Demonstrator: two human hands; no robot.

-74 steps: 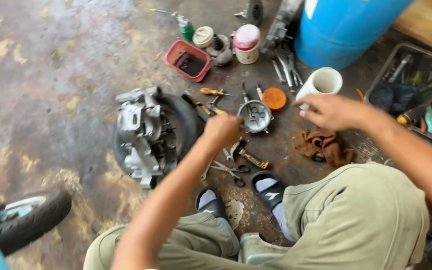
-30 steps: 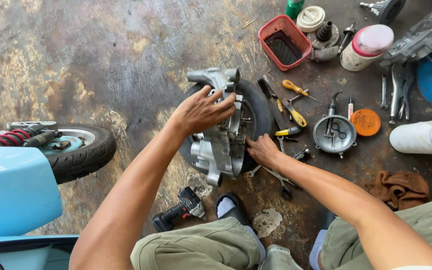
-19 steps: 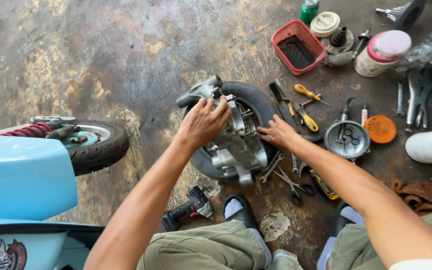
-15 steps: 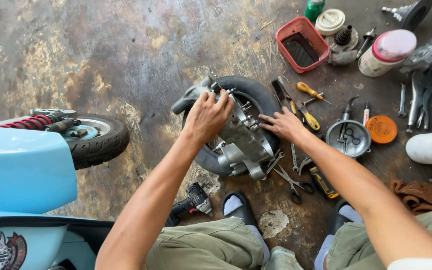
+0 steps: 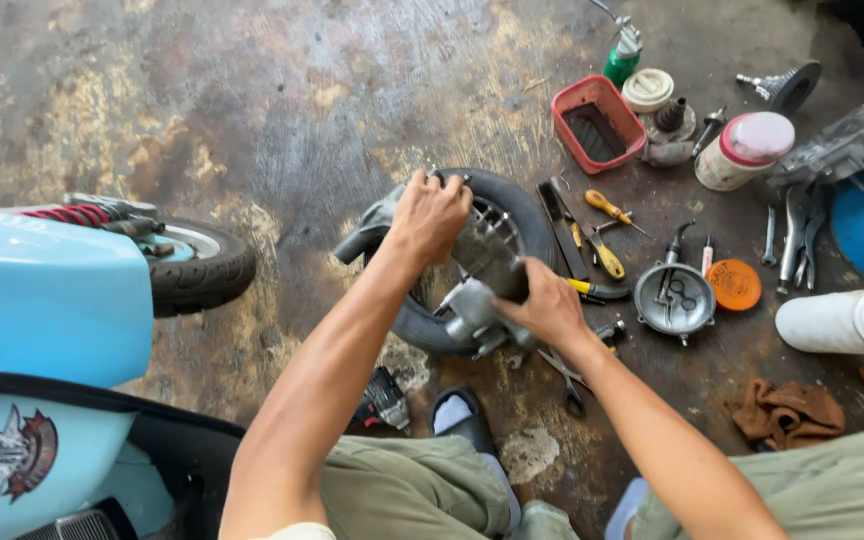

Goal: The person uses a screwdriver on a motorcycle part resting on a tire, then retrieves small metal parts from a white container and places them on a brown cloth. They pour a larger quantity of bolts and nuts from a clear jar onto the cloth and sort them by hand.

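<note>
Hands meet on a grey engine (image 5: 477,290) that rests on the concrete floor (image 5: 252,100) with a black tyre (image 5: 517,205) at its far end. Its long axis runs diagonally, from the lower right near the person's knees up and left toward a grey spout-like end (image 5: 362,235) that points at the blue scooter (image 5: 42,330). The left hand (image 5: 430,215) is curled over the upper edge of the engine, fingers closed on the casing by the tyre rim. The right hand (image 5: 542,305) is wrapped around the lower, nearer part of the casing, fingers pressed to the metal. So the engine lies between the two grips, most of it under and between the palms, the tyre beyond them. Just right of the tyre lie yellow-handled pliers (image 5: 607,255), a round metal cover (image 5: 674,298) and an orange lid (image 5: 734,284). A red tray (image 5: 597,125) sits farther up, a brown rag (image 5: 787,412) lower right.
</note>
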